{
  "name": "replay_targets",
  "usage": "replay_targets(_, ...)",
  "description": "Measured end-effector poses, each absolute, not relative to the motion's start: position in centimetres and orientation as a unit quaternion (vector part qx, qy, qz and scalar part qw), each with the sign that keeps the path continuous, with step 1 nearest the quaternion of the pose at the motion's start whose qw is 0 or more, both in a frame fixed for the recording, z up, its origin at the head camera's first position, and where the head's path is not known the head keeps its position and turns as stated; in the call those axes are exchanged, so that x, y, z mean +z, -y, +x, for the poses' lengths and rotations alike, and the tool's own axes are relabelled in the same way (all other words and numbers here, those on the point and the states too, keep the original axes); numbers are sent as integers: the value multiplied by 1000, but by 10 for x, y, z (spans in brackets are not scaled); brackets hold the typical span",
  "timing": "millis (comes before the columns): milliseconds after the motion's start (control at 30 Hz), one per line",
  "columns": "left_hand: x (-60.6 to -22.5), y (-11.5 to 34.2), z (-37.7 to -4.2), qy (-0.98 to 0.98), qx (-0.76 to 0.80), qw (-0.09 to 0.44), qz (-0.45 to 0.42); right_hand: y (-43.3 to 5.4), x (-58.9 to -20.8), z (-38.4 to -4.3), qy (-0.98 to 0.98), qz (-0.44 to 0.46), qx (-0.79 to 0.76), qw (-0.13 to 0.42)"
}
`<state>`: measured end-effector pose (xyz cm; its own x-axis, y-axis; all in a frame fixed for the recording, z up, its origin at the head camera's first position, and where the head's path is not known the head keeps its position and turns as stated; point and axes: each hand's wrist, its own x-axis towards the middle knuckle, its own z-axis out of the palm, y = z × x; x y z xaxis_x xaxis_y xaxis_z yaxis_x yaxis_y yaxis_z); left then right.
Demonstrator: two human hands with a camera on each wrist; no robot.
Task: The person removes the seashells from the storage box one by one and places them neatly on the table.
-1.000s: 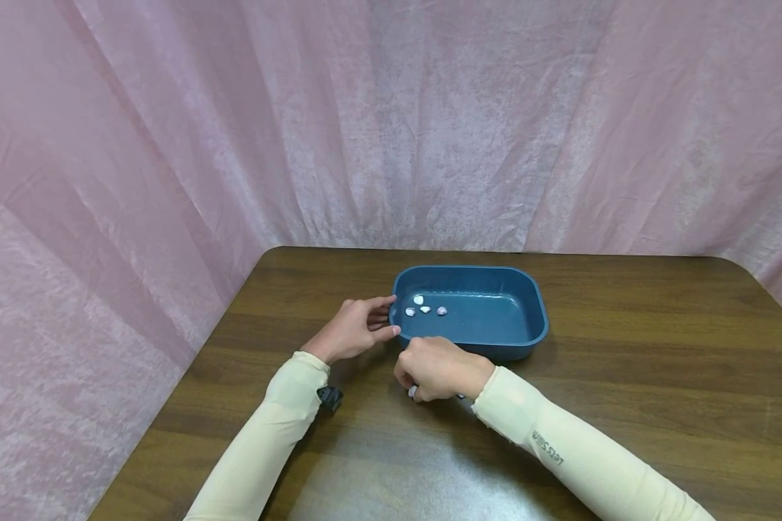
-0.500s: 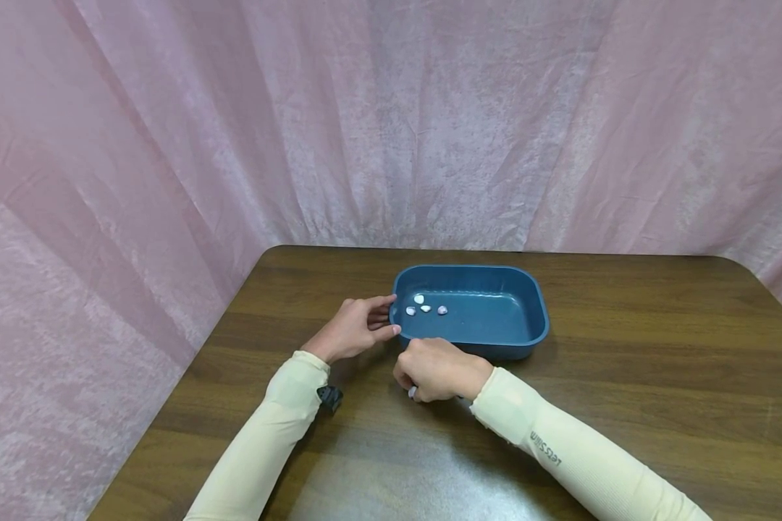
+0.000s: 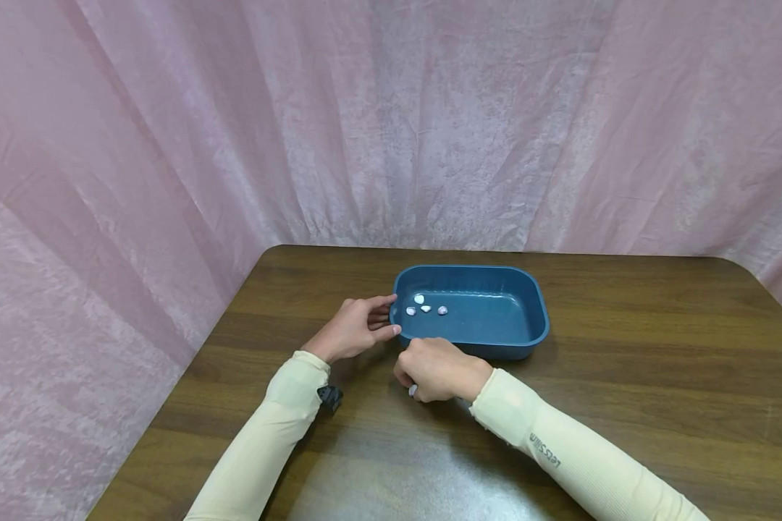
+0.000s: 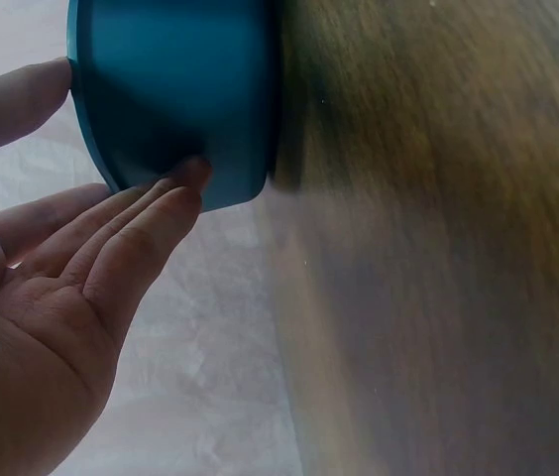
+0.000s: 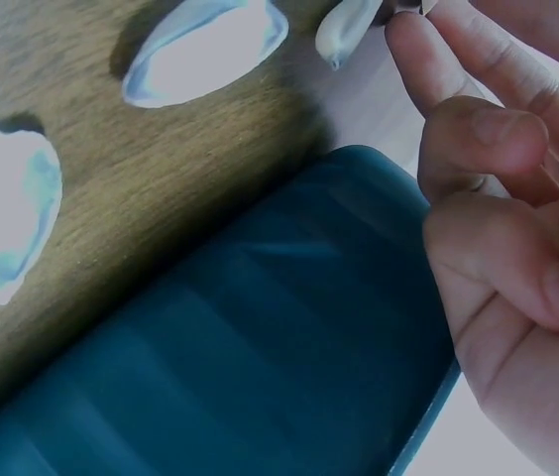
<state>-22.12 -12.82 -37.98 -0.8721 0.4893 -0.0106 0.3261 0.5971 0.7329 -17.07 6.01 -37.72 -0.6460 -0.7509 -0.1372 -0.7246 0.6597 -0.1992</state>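
Note:
A blue rectangular tub (image 3: 495, 353) stands on the table, with several small pale seashells (image 3: 442, 310) inside at its left end. My left hand (image 3: 352, 329) spans the tub's left end; thumb and index finger touch the rim, and the other fingers lie fairly straight against the outer wall in the left wrist view. In front of the tub, my right hand (image 3: 439, 369) has curled fingers and pinches a small white shell (image 3: 413, 391) low over the table. In the right wrist view, two larger-looking pale shells (image 5: 205, 50) lie on the wood beside the tub; the hand hides them in the head view.
The brown wooden table (image 3: 658, 347) has rounded far corners. Behind it and along the left hangs a pink velvety curtain (image 3: 469, 130). A small black device (image 3: 329, 398) sits at the left wrist, over a pale sleeve (image 3: 261, 434).
Both hands stay almost where they were, and the shells in the tub have not moved. The right forearm has shifted very slightly to the left.

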Motion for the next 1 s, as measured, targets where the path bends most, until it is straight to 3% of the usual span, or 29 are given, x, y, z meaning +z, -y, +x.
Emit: replay_targets(1000, -381, 128, -221, -889, 382, 103, 230, -71, -365, -170, -907, -408, -80, 72)
